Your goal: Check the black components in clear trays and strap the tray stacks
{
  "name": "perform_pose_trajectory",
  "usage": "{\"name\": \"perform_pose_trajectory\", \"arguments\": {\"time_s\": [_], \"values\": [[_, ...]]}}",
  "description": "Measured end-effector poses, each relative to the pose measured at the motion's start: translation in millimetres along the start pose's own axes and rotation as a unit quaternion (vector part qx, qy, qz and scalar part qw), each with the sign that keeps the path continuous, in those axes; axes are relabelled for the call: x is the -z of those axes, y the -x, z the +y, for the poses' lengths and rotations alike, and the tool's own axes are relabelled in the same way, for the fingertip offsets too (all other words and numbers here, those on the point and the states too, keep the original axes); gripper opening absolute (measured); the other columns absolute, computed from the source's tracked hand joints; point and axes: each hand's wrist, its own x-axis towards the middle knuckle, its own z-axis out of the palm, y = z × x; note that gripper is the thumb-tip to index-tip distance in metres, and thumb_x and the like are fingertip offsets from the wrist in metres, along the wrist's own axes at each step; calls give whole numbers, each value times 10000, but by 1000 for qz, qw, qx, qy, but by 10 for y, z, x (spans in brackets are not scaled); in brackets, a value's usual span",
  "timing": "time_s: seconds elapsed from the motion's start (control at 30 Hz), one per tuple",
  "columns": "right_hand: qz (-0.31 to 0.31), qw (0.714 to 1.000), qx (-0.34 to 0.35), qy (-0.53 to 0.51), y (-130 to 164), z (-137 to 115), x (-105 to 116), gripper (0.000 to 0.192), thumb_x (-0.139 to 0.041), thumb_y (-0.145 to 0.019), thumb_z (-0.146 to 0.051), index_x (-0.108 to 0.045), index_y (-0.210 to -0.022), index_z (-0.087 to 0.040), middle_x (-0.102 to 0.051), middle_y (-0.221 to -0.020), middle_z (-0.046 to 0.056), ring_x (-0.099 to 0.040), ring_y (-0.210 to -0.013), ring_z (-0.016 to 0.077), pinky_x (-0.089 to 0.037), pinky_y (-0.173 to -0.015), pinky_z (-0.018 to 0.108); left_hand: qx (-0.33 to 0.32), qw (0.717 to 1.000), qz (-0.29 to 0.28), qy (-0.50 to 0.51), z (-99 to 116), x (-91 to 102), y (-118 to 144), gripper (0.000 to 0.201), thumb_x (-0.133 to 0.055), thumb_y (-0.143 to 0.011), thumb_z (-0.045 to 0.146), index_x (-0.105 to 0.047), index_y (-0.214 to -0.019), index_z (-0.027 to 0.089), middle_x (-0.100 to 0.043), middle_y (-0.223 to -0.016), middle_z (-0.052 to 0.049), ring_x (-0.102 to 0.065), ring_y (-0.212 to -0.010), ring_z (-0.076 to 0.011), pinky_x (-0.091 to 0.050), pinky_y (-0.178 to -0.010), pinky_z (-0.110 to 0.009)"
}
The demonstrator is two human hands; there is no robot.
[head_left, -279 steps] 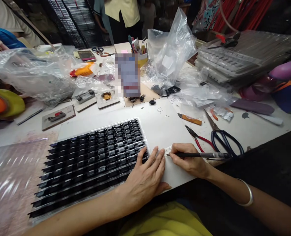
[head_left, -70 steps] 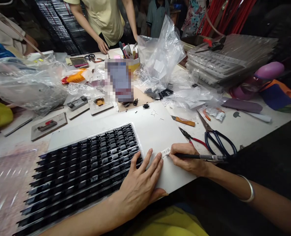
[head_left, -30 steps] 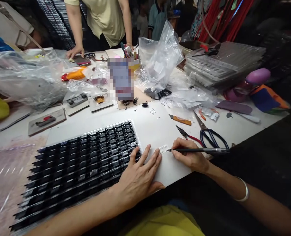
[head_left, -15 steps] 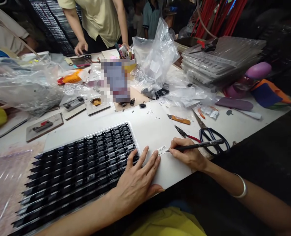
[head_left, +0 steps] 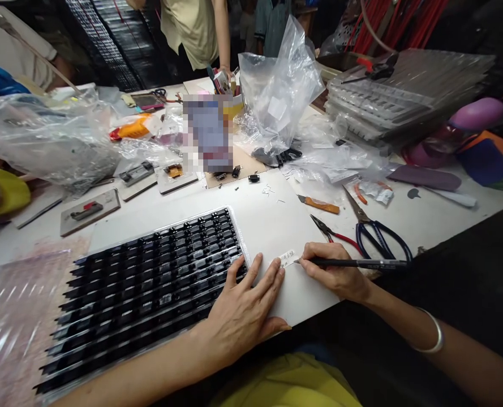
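My right hand (head_left: 334,270) grips a black pen (head_left: 361,263) whose tip meets the right end of a small white paper slip (head_left: 288,258). Dark handwritten characters show on the slip. My left hand (head_left: 246,305) lies flat, fingers stretched out, with its fingertips at the slip's left edge. Its index finger and thumb side reach the right edge of a clear tray filled with rows of black parts (head_left: 149,288). Beyond the right hand lie red-handled pliers (head_left: 340,237), scissors with dark blue handles (head_left: 372,232) and an orange-handled cutter (head_left: 319,203).
Clear plastic bags (head_left: 272,102) stand at the back, near a pixelated patch. A stack of clear trays (head_left: 404,96) sits at the back right. Small blocks with fixtures (head_left: 90,212) lie at left. A person in a yellow shirt (head_left: 189,31) stands across the table.
The view has shifted, so the table sits further right in the picture. The pen has tilted flatter, with more writing on the slip uncovered. The left hand stays on the slip's edge.
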Motion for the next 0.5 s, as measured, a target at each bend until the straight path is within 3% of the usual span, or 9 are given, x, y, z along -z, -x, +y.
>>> {"name": "perform_pose_trajectory", "arguments": {"time_s": [0.5], "values": [[1,1000,8,7,-9,-14,-2,182,-497,-834,-187,-481,-653,-178,-471,-579,-32,-442,-540,86,-346,-529,228,-1,1000,-7,-1,8,0,8,657,-269,-899,614,-398,-1377,182,-389,-1455,-34,-346,-1311,-315,-144,-1042,-497]]}}
